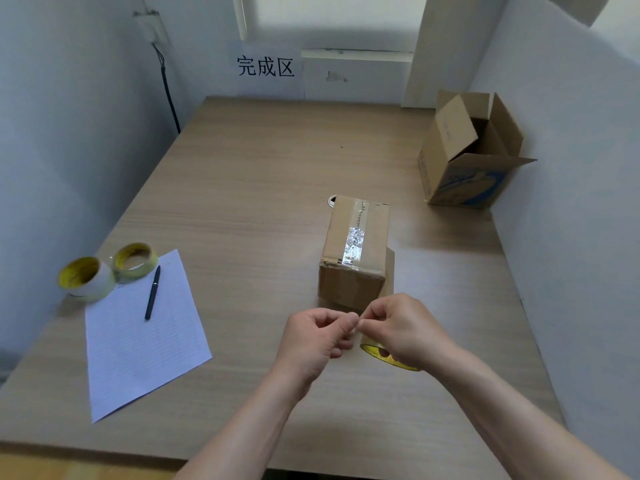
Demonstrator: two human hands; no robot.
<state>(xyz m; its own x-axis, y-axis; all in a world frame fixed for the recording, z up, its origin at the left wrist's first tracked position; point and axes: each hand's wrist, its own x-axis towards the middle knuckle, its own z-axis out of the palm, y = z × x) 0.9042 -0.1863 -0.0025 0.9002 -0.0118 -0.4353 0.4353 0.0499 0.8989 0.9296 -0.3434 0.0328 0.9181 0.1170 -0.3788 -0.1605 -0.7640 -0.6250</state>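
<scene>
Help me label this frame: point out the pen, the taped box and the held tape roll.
pen (152, 292), head view, middle of barrel.
taped box (349, 287), head view, bare front face.
tape roll (376, 352), head view, yellow core rim.

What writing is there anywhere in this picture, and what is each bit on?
"完成区": white sign at the back.
Sheet of paper under the pen: printed lines, too small to read.
Open cardboard box: blue print, too blurred to read.
Tape roll under the right hand: marks on its yellow core, unreadable.
</scene>
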